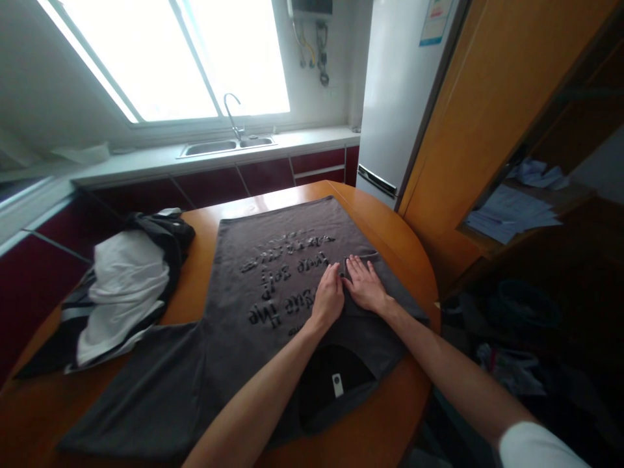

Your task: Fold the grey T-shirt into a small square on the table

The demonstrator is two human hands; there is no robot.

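Observation:
A dark grey T-shirt (234,299) with black lettering lies spread on a wooden table (414,260), its neck opening and small white label (338,385) nearest me. One sleeve (141,390) stretches out to the left; the other lies on the right under my forearm. My left hand (329,296) rests on the shirt's printed front, fingers together and stretched forward. Just beside it, my right hand (364,283) lies flat with fingers slightly spread on the cloth near the right sleeve seam. Neither hand grips the fabric.
Crumpled white and black clothes (127,279) lie at the table's left. Beyond the table are a counter with a sink (212,148) and faucet (233,117). A fridge (400,91) stands at the back right, beside a wooden cabinet (487,97) with papers (511,211).

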